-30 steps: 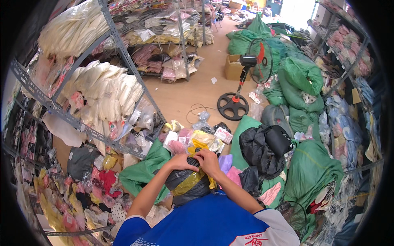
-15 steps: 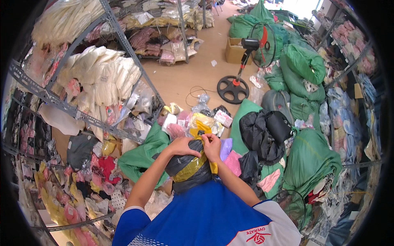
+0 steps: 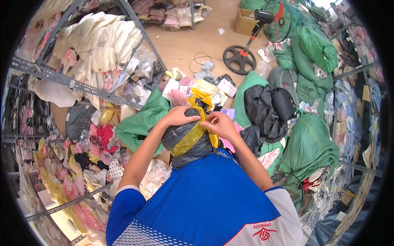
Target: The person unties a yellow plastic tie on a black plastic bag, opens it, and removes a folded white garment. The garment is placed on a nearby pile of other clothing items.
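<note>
- Hands met over a black plastic bag [image 3: 186, 139] in the head view, held against the chest above the blue shirt [image 3: 205, 197].
- The left hand [image 3: 178, 116] lay on top of the bag's gathered neck, fingers curled down and closed over the bunched black plastic.
- The right hand [image 3: 221, 125] sat just beside it, touching the bag's upper right side, fingers bent and pinched on a strip of yellow tape [image 3: 203, 112]; how tightly the fingertips met could not be told.
- That yellow tape ran in a band across the bag's front and rose in a loose crumpled end above the neck, between the two hands.
- Green sacks [image 3: 143, 119] lay just behind the bag on the left, and more green sacks [image 3: 308, 143] were heaped on the right.
- A black bundle of cloth [image 3: 266, 106] rested on the green heap, near the right hand but apart from it.
- Small packets of clothing in clear wrapping [image 3: 197, 84] were strewn on the floor beyond the hands.
- A metal shelf rack [image 3: 78, 84] stood on the left, loaded with pale folded garments [image 3: 98, 45].
- A standing fan [image 3: 246, 53] with a round black base stood on the wooden floor [image 3: 184, 41], well apart from the bag, with a cardboard box [image 3: 245, 22] behind it.
</note>
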The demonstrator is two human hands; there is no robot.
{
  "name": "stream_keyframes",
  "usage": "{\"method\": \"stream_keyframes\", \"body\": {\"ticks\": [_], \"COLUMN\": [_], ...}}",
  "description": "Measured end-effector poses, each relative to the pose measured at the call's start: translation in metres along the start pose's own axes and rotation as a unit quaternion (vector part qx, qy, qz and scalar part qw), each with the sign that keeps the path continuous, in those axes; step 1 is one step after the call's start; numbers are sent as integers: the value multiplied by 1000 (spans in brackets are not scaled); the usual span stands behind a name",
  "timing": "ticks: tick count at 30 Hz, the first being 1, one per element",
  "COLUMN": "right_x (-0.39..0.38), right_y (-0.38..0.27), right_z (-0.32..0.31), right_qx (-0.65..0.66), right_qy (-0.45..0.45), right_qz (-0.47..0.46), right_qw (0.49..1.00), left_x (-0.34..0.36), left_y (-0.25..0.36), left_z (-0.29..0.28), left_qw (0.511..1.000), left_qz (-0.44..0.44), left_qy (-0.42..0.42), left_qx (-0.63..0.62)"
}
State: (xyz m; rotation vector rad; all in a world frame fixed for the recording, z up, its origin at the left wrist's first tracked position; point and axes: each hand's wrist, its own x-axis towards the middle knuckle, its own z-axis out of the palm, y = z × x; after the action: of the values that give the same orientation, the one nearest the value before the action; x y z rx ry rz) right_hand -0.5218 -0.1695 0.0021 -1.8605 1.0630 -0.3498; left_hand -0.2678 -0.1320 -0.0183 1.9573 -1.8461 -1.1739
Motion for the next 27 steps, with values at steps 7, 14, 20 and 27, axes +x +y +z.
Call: {"method": "stream_keyframes", "body": {"ticks": [7,14,20,27], "right_x": [-12,14,20,35], "right_y": [11,70,82,88], "right_z": [24,18,5,-15], "right_qx": [24,158,303,255], "right_qy": [93,-7,-91,-62], "right_qz": [-24,42,97,73], "right_qw": [995,987,944,962], "left_x": [2,5,-4,-9], "left_y": [-10,-21,3,6], "left_z": [-1,6,-10,-13], "left_qw": [999,999,998,995], "left_qz": [17,42,17,22], "left_qy": [-34,-7,-51,-82], "left_qx": [-38,-5,-27,-56]}}
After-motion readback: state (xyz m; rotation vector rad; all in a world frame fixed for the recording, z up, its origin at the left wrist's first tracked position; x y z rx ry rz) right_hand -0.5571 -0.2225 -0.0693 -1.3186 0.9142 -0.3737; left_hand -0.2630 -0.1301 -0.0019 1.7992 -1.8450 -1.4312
